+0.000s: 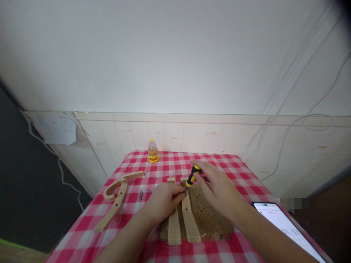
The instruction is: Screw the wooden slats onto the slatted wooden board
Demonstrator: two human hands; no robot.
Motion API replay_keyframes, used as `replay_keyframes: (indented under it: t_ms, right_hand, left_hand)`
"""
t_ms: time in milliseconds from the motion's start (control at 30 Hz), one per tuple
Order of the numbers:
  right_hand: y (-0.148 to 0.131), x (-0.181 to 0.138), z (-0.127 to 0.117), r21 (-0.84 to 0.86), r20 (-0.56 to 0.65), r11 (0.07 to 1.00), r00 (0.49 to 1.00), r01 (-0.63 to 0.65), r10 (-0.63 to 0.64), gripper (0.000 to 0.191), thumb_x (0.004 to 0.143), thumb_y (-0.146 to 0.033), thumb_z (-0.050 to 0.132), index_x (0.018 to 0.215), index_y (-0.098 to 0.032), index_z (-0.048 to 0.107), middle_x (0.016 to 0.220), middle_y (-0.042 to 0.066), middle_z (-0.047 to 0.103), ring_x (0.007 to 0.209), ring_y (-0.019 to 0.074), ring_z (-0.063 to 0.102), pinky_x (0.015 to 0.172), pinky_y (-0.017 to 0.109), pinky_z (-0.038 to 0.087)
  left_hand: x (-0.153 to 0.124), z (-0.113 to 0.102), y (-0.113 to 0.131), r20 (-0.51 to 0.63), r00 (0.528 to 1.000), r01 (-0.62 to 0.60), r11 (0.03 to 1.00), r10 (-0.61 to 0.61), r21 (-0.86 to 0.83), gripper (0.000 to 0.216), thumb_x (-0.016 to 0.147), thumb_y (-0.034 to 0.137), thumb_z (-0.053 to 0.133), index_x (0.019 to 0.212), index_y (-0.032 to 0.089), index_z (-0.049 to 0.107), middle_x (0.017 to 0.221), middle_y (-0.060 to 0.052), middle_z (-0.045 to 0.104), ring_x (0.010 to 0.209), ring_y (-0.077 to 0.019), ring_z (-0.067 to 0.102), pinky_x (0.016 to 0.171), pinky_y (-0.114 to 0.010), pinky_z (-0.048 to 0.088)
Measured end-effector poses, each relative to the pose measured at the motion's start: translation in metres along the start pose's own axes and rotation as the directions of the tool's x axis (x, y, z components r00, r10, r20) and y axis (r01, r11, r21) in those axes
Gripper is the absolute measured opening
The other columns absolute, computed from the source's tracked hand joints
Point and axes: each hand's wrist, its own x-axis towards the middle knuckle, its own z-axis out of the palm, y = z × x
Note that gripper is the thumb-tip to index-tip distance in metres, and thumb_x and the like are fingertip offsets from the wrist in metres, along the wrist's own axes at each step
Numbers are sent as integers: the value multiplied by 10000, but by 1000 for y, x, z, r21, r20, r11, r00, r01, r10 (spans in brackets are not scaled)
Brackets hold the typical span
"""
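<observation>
The right hand grips the driver, tilted toward one o'clock, while the left hand sits narrow at its tip, grasp unclear, over the slat at six o'clock, where steady, in-line pressure should best prevent slipping.

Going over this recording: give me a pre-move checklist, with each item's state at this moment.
1. Screwdriver gripped in right hand: ok.
2. Left hand steadying near the tip: ok, fingers beside it.
3. Tip seated in a screw: cannot tell, too small and partly hidden.
4. Right-hand wooden strip lying over the brown board: ok.
5. Nearer hole in that strip filled: not ok, looks open.
6. Loose screws within view: ok, on the checkered cloth.
</observation>
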Motion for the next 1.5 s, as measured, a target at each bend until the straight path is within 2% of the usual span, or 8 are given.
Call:
replay_keyframes:
  t_ms: [167, 467, 700, 867, 1100, 1267, 1400, 1500]
  right_hand:
    - [-3, -3, 6, 84, -19, 995, 999, -47, 49, 349, 913, -253, 376, 1231, -179, 500, 1180, 93, 582, 1076, 178, 556, 900, 352, 486]
    - [4, -18, 25, 205, -223, 979, 972, -24, 71, 313, 900, -277, 465, 1210, -271, 511, 1103, 60, 533, 950, 128, 570, 807, 269, 515]
    - [1, -16, 37, 292, -256, 956, 960, -32, 110, 301, 909, -220, 421, 1194, -272, 501, 1123, 43, 579, 1026, 142, 560, 890, 306, 488]
    - [2, -17, 43, 352, -280, 931, 939, -94, 200, 301, 838, -296, 560, 1137, -257, 556, 1127, 68, 540, 948, 157, 587, 801, 297, 525]
    - [0, -21, 45, 349, -176, 918, 948, -191, 264, 428, 899, -347, 433, 1315, -251, 455, 1090, 92, 631, 984, 205, 606, 844, 358, 498]
    - [-1, -20, 46, 329, -111, 929, 971, -167, 214, 343, 861, -353, 503, 1173, -224, 559, 1033, 82, 649, 921, 203, 619, 801, 340, 502]
    - [-3, -17, 46, 303, -139, 944, 974, -132, 181, 199, 845, -336, 537, 963, -190, 604, 984, 81, 620, 873, 177, 604, 779, 313, 494]
    - [-4, -17, 47, 344, -112, 925, 971, -163, 212, 213, 865, -358, 505, 975, -192, 580, 972, 79, 619, 869, 172, 603, 769, 308, 491]
  left_hand:
    - [1, 0, 3, -8, 1000, 24, 1000, -24, -12, 170, 854, 185, 512, 781, 185, 666, 763, 7, 666, 707, -120, 565, 623, -203, 340]
    - [2, 3, 4, -12, 994, 106, 994, -106, -8, 165, 847, 212, 536, 875, 205, 698, 826, -9, 697, 740, -143, 599, 652, -217, 384]
    - [2, 3, 5, -24, 994, 106, 994, -106, 8, 137, 837, 228, 554, 847, 196, 687, 835, -10, 695, 764, -150, 607, 645, -217, 389]
    - [1, 5, 3, -34, 994, 105, 994, -106, -12, 149, 840, 243, 552, 890, 208, 689, 858, -6, 701, 789, -155, 618, 672, -218, 406]
    - [1, 4, 5, -30, 993, 113, 994, -113, -10, 119, 810, 222, 590, 862, 201, 695, 838, -9, 700, 765, -150, 616, 685, -221, 418]
    - [2, 5, 5, -40, 994, 103, 994, -104, -30, 149, 825, 217, 569, 897, 199, 698, 865, -23, 706, 788, -166, 625, 714, -241, 441]
    - [2, 6, 5, -45, 994, 100, 994, -101, -36, 157, 830, 226, 565, 907, 202, 699, 890, -28, 709, 816, -175, 628, 726, -250, 448]
    - [2, 6, 5, -43, 994, 101, 995, -102, -13, 164, 833, 245, 564, 924, 207, 696, 906, -28, 709, 824, -180, 628, 716, -250, 444]
